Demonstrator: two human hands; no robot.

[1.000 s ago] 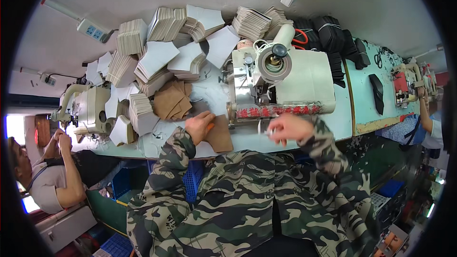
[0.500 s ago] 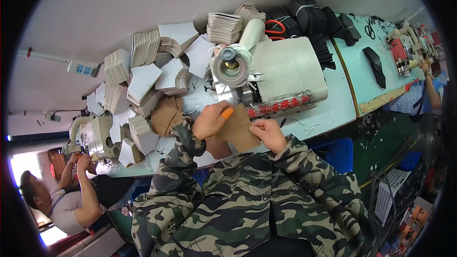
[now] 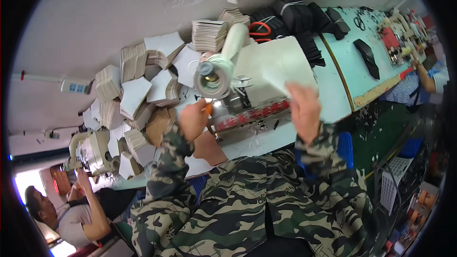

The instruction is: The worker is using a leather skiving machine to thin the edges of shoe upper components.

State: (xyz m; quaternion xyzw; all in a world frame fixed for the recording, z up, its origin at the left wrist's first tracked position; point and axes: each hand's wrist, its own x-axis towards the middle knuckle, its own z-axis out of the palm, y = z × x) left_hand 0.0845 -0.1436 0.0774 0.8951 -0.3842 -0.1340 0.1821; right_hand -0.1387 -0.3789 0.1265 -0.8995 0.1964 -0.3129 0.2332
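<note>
Pinched in the grip of the right hand is a thin white sheet, raised above the white machine on the desk; the fingers close on the sheet's lower corner. Left hand, curled shut, holds a small orange-tipped tool against the front of the machine, just beside a row of red parts. Above that hand sits a large spool wound with pale thread, its end facing the camera. A brown card piece lies on the desk edge below the left wrist, touching the camouflage sleeve. Stacks of white and tan cut pieces crowd the desk to the left and behind the machine, some leaning on each other. Black bundles and orange-handled scissors lie behind the machine. Farther right, dark strips rest on the pale green surface, where another person's arm reaches in. At lower left a second person works at another sewing machine.
</note>
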